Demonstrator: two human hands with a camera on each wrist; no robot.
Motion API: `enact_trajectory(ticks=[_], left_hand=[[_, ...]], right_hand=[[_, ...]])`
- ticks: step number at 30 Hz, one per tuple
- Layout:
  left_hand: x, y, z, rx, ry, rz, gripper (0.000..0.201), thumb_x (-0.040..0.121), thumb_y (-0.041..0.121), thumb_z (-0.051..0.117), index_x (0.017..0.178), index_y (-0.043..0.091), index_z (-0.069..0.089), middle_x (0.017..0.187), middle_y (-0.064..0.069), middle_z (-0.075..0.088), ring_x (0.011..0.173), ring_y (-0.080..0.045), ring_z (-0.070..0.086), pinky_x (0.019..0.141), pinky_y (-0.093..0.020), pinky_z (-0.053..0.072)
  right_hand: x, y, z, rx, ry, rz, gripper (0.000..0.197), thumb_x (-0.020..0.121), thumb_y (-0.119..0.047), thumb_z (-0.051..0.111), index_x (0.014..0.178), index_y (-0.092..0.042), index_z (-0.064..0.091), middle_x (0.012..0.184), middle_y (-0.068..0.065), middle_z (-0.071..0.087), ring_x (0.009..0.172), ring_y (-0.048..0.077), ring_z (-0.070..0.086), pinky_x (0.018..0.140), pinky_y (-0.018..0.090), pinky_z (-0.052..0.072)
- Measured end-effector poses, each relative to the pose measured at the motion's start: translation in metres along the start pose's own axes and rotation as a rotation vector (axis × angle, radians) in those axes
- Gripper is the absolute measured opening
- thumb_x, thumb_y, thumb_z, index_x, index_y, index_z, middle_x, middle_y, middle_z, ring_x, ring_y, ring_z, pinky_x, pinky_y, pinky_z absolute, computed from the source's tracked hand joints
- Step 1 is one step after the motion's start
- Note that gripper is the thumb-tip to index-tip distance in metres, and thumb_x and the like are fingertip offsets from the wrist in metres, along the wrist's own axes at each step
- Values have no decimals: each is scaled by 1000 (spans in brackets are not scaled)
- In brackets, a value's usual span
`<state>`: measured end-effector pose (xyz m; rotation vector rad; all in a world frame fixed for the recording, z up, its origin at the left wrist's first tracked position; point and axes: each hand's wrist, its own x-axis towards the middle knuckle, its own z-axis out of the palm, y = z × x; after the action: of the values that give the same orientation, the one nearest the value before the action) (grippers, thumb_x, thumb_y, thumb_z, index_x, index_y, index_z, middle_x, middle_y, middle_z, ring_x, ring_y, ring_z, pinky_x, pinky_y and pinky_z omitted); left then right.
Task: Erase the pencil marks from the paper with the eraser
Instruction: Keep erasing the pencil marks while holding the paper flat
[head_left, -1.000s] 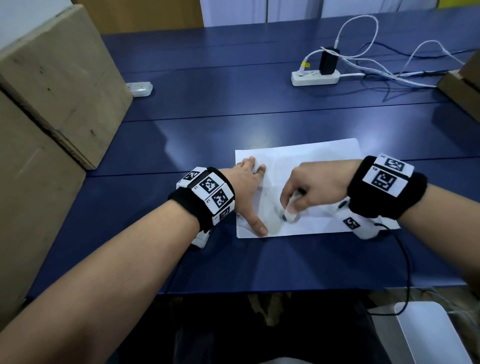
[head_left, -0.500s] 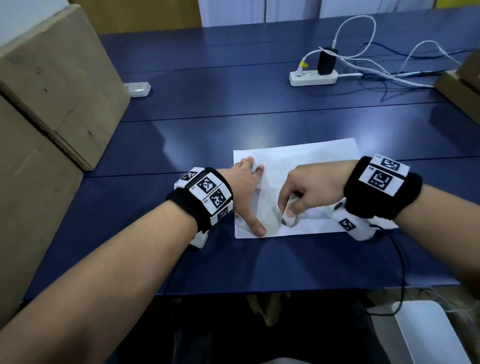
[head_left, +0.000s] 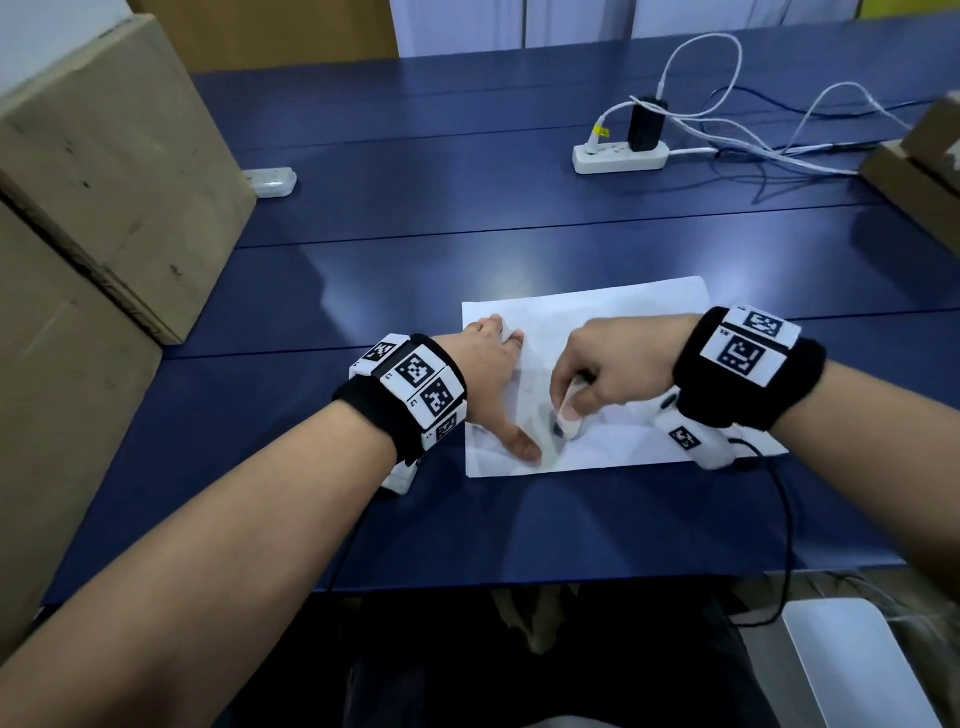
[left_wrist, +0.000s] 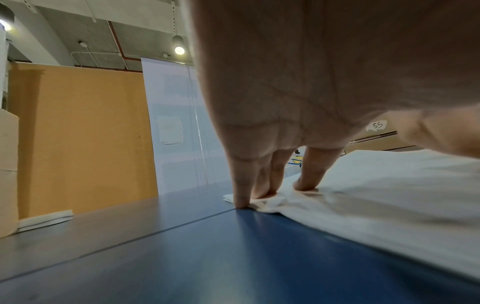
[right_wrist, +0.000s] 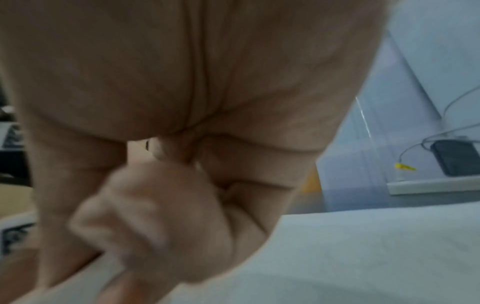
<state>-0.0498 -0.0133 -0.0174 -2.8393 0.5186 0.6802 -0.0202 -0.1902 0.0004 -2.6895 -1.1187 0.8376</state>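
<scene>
Pinching eraser (head_left: 567, 415), right hand (head_left: 613, 364); wrist view blurred.

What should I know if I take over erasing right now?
Left hand: flat, fingers straight, pressing the paper down at its left edge.
Right hand: pinches the eraser, tip down on the paper near its front edge.
Paper lies on the blue table.
Done: hard to tell; most of the sheet looks clean.
Left: a dark smudge sits right at the eraser tip. Rub it away and keep holding the sheet.
</scene>
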Motion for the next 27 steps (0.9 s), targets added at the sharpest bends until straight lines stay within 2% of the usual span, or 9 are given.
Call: enact_trajectory(ticks=[3,5,9,11,14,18,20,24,27], left_hand=[[-1,0,-1,-7,-1,5,149,45,88,68,155,7,9,154,-14,17,142,-30,24,111,-49,36],[-1,-1,-1,-13,-10,5,149,45,88,68,155,7,7,155,-14,15,144,-29,20,112,-49,34],[2,-2,3,-19,8,-6,152,39,91,67,154,9,10,154,-14,16,143,-29,22,109,-51,37],[3,-2,4,-10,7,-11,154,38,92,65,155,10,8,155,-14,14,144,-29,21,109,-50,38],[4,-1,3,-2,3,-1,152,41,90,67,155,9,8,154,-15,16,143,-30,23,110,-48,37],[4,-3,1,-23,13,11,148,39,90,69,151,8,18,149,-13,24,137,-28,30,105,-50,42],[5,-3,2,-18,13,10,150,38,90,68,152,8,16,149,-12,23,138,-28,29,106,-50,41],[7,-3,5,-9,10,0,157,36,93,65,156,10,5,155,-13,14,144,-28,21,110,-49,38],[7,-4,5,-10,4,-3,157,36,93,65,156,11,5,155,-13,15,144,-28,22,110,-49,38]], right_hand=[[10,12,-7,-38,254,122,17,87,-33,66,98,-23,73,79,-7,64,81,16,53,74,28,46],[11,16,-9,-23,313,162,19,87,-36,64,99,-23,72,80,-4,61,87,18,52,77,30,47],[0,3,-1,1,92,-8,11,86,-32,68,93,-27,74,62,-12,60,62,-2,55,58,9,38],[-4,-4,4,23,-49,-57,12,85,-34,69,94,-29,75,64,-8,64,58,-1,53,57,9,39],[3,2,1,18,46,-16,12,85,-34,69,94,-29,74,69,-8,66,63,0,55,61,10,40],[10,17,-6,19,293,139,10,89,-32,63,92,-26,70,79,-9,63,87,17,55,78,31,47],[7,14,-5,5,264,93,9,89,-31,62,91,-28,70,71,-16,57,77,10,56,73,27,44],[-6,-5,3,23,-59,-54,10,85,-32,69,94,-29,74,61,-10,60,57,-2,52,57,8,38],[-1,-2,1,-11,14,-38,13,85,-33,69,95,-28,74,69,-9,64,65,2,54,64,14,41]])
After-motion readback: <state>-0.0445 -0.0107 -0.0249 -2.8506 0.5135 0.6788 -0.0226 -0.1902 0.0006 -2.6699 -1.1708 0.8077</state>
